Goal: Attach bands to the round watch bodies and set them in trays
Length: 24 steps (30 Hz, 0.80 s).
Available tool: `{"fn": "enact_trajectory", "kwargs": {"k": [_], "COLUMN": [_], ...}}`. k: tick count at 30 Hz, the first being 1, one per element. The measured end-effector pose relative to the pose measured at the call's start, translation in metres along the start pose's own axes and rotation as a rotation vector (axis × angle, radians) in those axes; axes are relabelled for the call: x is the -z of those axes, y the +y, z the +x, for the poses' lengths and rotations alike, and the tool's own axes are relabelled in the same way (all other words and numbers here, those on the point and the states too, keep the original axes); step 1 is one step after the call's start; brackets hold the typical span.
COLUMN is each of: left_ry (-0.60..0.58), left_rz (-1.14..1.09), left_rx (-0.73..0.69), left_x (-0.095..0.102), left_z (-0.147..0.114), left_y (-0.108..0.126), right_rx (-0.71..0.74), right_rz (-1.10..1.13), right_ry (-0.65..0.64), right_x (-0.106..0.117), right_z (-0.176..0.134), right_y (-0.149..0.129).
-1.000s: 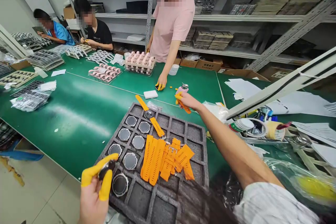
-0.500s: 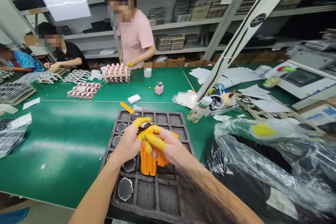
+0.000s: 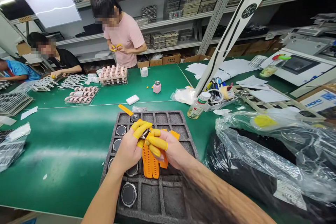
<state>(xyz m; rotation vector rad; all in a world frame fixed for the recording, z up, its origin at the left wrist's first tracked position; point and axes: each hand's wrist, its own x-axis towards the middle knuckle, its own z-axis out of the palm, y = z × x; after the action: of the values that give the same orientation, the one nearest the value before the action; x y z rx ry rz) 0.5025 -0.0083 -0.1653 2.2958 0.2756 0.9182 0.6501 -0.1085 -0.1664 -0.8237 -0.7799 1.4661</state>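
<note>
Yellow finger cots cover several fingertips of both my hands. My left hand (image 3: pixel 130 149) is closed around a dark watch case (image 3: pixel 145 133), held tilted on edge above a grey foam tray (image 3: pixel 161 197). My right hand (image 3: pixel 172 148) meets it from the other side, its fingers pinched together at the case's edge; whatever they grip is hidden. Beneath the hands, perforated orange watch straps (image 3: pixel 150 163) lie over the tray's middle. Round watch cases (image 3: pixel 128 194) sit in the left column of compartments. At the tray's far left corner rests a watch with one orange strap (image 3: pixel 126 110) attached.
Right of the tray is a black bag under clear plastic (image 3: pixel 252 154). A bottle (image 3: pixel 198 106) and a lamp arm (image 3: pixel 223 50) stand behind it. Farther back are a pink dispenser (image 3: pixel 156 87) and pink-strapped watches (image 3: pixel 113 75). Co-workers (image 3: pixel 124 36) are across the green table.
My left fingers have closed further over the watch case, and it has turned between my hands. The co-worker in pink has drawn both hands together at the chest. The view has shifted slightly.
</note>
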Motion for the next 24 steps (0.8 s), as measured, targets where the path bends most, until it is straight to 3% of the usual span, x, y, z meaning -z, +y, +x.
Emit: {"fn": "enact_trajectory", "kwargs": {"k": [8, 24], "left_ry": [-0.009, -0.088], "left_rz": [-0.248, -0.021], "left_rx": [-0.001, -0.064], "left_x": [-0.0052, 0.0035], "left_z": [0.0006, 0.0043], "left_y": [0.0036, 0.0073], "right_rx": [0.034, 0.003], "right_rz": [0.105, 0.014], "right_ry": [0.02, 0.045], "right_x": [0.0, -0.0058], "right_z": [-0.0023, -0.0033], "right_y": [0.0057, -0.0029]}}
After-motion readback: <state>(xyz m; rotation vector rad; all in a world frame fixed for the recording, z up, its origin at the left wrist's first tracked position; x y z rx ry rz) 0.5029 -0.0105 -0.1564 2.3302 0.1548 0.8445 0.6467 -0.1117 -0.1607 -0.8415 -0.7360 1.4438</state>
